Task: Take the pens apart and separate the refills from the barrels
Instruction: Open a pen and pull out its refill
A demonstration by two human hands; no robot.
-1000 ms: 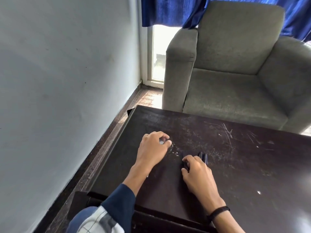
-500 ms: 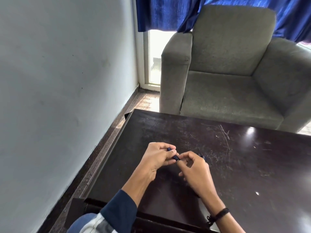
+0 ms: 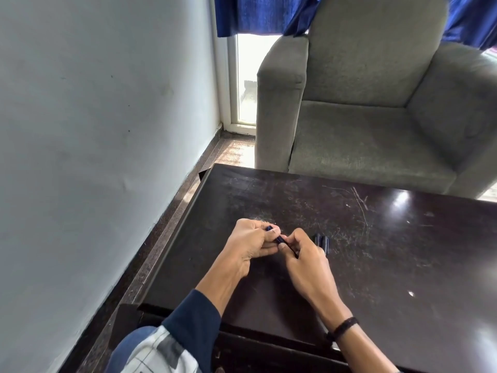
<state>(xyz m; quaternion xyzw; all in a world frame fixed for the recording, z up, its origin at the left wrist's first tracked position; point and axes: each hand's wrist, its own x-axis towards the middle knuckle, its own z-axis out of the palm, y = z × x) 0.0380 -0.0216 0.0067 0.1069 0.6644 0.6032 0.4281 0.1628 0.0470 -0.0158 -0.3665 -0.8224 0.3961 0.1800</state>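
A pale wall (image 3: 94,130) filled the left side, and a grey armchair (image 3: 376,117) stood just beyond the far edge of the dark, scratched surface (image 3: 390,265), under a blue curtain (image 3: 255,14). Both hands were over the surface, towards its left edge and nearer the front edge than the far one. The left hand (image 3: 251,244), coming out of a dark blue sleeve (image 3: 193,316), had its fingers curled round one end of a dark blue pen (image 3: 279,240). The right hand (image 3: 306,254), with a black band (image 3: 345,325) on its wrist, pinched the other end, its fingertips almost meeting the left thumb. The pen's long axis ran on a slant, from far-left inside the left hand to near-right inside the right hand; only a short stretch showed between them, and which end carried the tip could not be told. A small cluster of dark pen pieces (image 3: 322,242) lay on the surface just beside the right hand, on its right.
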